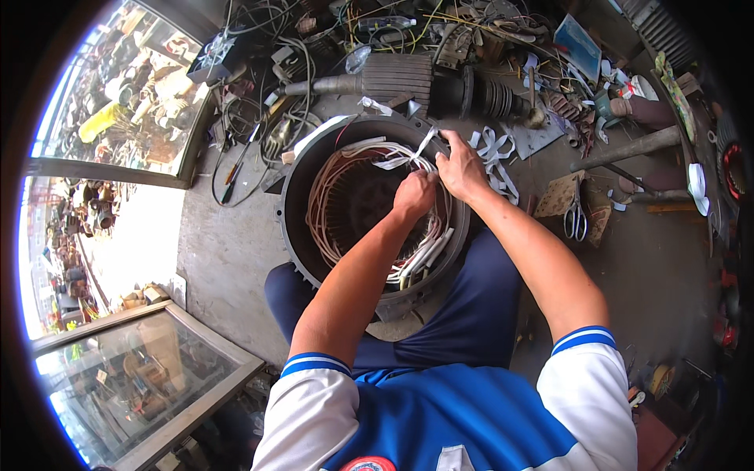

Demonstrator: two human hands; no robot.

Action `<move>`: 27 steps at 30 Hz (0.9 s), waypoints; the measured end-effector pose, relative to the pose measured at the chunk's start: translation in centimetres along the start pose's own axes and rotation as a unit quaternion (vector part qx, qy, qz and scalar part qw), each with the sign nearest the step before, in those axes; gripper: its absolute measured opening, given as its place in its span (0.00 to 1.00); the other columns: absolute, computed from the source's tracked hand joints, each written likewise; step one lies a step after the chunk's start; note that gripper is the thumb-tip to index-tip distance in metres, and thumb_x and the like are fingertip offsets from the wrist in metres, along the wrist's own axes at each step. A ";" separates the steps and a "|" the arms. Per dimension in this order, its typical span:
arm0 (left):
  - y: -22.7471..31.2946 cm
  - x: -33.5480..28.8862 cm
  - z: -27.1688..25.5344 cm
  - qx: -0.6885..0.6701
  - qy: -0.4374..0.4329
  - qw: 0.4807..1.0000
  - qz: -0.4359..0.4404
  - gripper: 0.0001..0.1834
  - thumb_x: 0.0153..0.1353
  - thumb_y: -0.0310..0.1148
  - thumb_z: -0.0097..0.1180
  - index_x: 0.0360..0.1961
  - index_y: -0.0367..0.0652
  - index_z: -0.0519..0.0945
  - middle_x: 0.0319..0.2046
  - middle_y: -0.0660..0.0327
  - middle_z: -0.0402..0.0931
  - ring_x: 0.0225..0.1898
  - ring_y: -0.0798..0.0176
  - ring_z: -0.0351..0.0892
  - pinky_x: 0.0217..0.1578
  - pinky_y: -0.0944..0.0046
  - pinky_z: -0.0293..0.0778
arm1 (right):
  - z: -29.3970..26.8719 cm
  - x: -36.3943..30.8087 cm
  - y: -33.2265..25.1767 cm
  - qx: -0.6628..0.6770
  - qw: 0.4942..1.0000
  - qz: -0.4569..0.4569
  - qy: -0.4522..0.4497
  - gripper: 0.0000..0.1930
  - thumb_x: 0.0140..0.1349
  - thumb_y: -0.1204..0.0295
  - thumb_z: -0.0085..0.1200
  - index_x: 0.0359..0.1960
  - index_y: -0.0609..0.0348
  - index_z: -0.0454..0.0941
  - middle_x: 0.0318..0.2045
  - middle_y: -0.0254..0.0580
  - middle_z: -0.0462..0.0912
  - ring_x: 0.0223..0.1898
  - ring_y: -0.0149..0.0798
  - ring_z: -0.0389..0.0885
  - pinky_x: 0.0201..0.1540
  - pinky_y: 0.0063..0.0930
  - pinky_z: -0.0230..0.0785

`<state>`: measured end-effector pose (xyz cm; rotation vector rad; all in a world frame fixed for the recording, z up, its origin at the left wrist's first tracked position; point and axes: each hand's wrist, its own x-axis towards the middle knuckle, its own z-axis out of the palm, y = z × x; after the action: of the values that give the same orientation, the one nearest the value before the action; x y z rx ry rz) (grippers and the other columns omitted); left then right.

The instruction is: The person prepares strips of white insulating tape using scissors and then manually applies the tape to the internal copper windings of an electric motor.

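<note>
Between my legs stands a round grey motor stator housing [292, 216], its open end facing up. Copper-coloured windings [316, 206] ring its inside, with white sleeved leads [428, 253] along the near right. A strip of white tape [425, 143] runs from the far windings up to the rim. My right hand [465, 168] is at the far right rim, thumb and forefinger closing on the tape's upper end. My left hand [415, 194] reaches inside the housing, closed against the windings just below the tape; what its fingers grip is hidden.
White tape strips [496, 161] lie right of the housing. Scissors [576, 217] rest on cardboard further right. Beyond the housing lies a ribbed motor rotor [397, 81] with its shaft, before tangled cables and scrap. A screwdriver [230, 187] is on the floor at left, near glass-paned doors [141, 385].
</note>
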<state>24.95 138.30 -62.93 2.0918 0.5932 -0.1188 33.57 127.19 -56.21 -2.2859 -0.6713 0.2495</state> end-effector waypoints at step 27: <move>2.7 1.7 -16.1 0.365 0.295 0.871 0.142 0.16 0.56 0.43 0.65 0.40 0.45 0.86 0.45 0.53 0.78 0.51 0.46 0.75 0.50 0.46 0.71 | -1.1 -1.3 0.3 0.014 0.999 -0.034 0.038 0.33 0.59 0.60 0.63 0.62 0.63 0.68 0.57 0.62 0.76 0.62 0.58 0.73 0.67 0.45 0.66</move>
<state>25.43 150.77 -52.29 2.9602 0.6446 0.5764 32.95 125.68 -55.64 -2.2297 -0.7017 0.1387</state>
